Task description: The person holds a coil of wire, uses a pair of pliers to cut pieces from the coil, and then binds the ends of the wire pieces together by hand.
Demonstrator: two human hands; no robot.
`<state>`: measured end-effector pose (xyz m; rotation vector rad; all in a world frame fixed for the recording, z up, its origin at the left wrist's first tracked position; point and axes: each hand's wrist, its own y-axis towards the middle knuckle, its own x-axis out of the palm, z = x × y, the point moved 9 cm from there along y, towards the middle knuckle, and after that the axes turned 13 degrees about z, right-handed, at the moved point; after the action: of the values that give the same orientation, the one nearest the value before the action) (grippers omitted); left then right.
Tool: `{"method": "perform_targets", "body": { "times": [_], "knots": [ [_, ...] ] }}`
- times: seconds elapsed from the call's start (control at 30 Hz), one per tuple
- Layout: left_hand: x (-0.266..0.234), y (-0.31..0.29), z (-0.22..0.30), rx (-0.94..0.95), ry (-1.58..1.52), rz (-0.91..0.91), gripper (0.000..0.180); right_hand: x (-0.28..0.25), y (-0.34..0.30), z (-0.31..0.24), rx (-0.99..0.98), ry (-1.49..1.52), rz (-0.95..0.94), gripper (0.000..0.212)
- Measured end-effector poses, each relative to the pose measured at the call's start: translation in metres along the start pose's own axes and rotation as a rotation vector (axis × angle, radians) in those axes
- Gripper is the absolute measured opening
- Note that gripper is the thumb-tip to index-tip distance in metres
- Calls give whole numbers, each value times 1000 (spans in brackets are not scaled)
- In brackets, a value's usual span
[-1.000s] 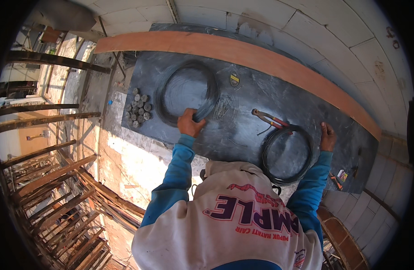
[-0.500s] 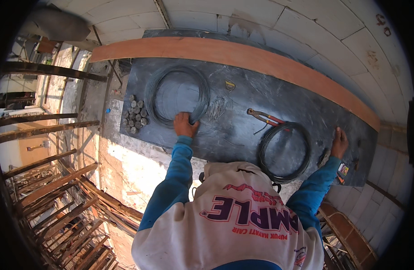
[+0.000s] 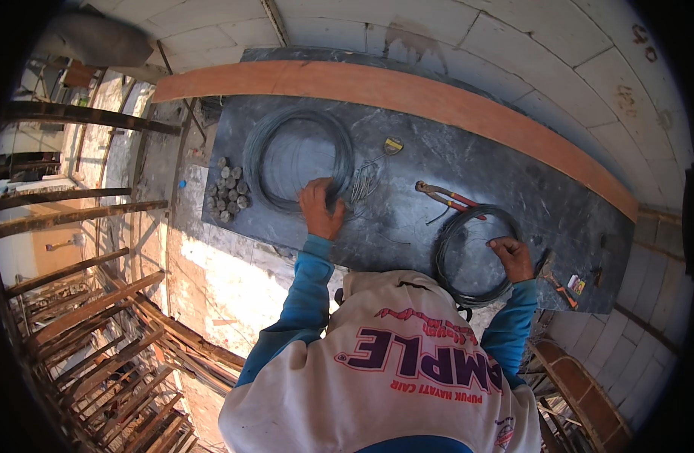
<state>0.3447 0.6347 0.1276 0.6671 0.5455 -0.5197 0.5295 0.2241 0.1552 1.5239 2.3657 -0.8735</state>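
Coils (image 3: 300, 158) (image 3: 477, 253) lie flat on the dark bench (image 3: 407, 219); left hand (image 3: 320, 210) and right hand (image 3: 512, 258) fingers grip their rims.

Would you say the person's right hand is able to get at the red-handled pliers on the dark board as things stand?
Probably yes. The right hand rests on the smaller wire coil, and the red-handled pliers lie just beyond that coil on the dark board, with only bare surface and the low wire between them.
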Motion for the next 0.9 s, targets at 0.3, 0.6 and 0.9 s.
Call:
{"method": "perform_targets", "body": {
  "times": [0.3,0.6,0.9],
  "knots": [
    [55,-19,24,51,-56,-213,36,-58,-14,10,63,-91,139,26],
    [86,-39,-6,101,249,-397,40,-126,-41,21,159,-132,377,30],
    [88,-45,-14,81,242,-377,33,-243,-62,47,-29,-129,857,31]
  ]
}}
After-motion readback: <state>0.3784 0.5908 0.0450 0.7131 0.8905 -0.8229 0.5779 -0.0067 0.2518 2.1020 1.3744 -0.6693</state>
